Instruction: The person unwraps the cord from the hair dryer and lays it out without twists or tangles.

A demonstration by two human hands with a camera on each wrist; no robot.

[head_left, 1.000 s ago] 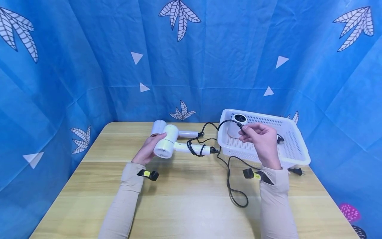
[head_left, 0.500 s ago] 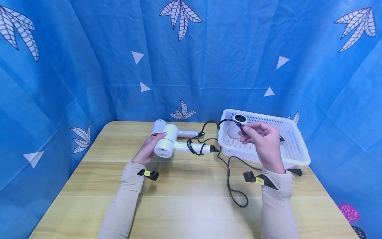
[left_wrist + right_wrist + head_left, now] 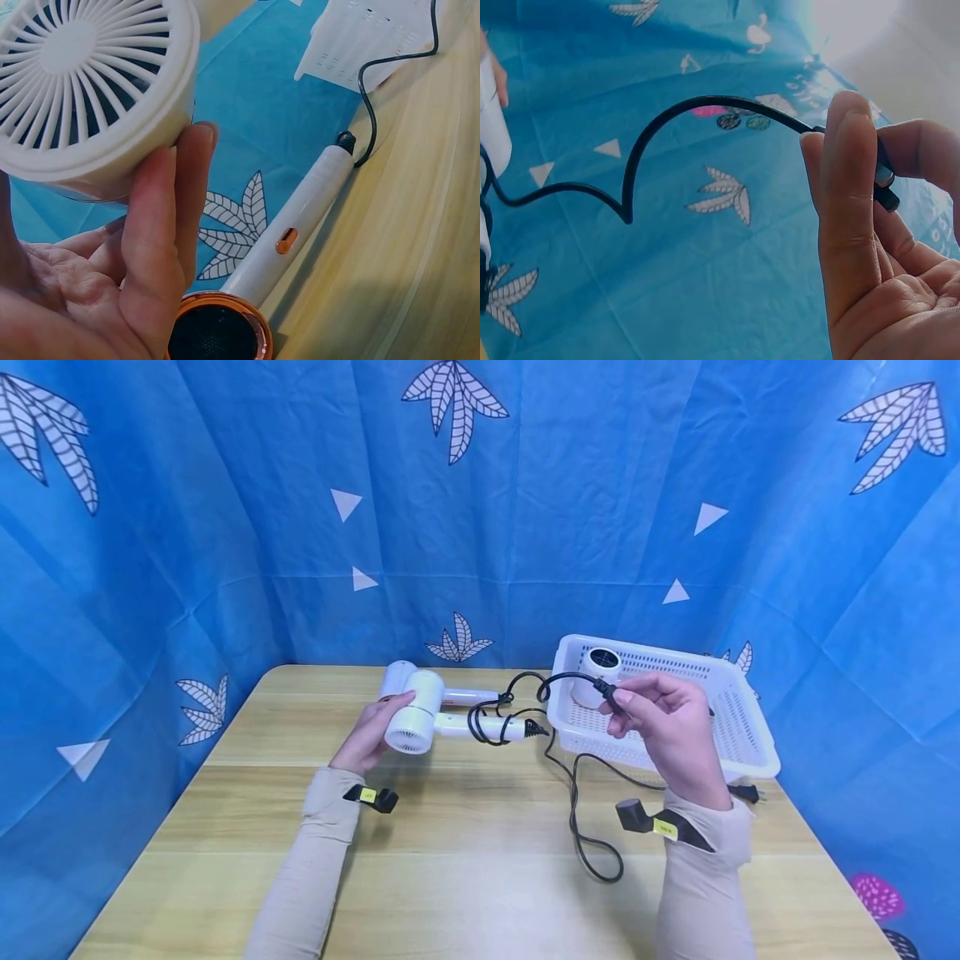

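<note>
My left hand [image 3: 365,739] grips the head of a white hair dryer [image 3: 424,695] held over the table; its vented end fills the corner of the left wrist view. Black cord is looped round this dryer's handle. From there a cord arcs to the right, where my right hand [image 3: 673,727] pinches its plug end [image 3: 606,688] between thumb and fingers above the basket. In the right wrist view the fingers partly hide the plug [image 3: 886,196]. A second white hair dryer [image 3: 262,232], with orange trim, lies on the table behind the held one.
A white perforated basket [image 3: 600,741] stands at the back right, with a white cylindrical appliance [image 3: 588,690] inside. A slack black cord [image 3: 574,814] lies in front of it on the wooden table [image 3: 480,877]. Another plug [image 3: 746,792] sits by the basket's right corner. Blue curtains enclose the table.
My right hand has shifted slightly right and toward me with the plug, and the cord's arc has dropped a little. The left hand and its hair dryer have barely moved.
</note>
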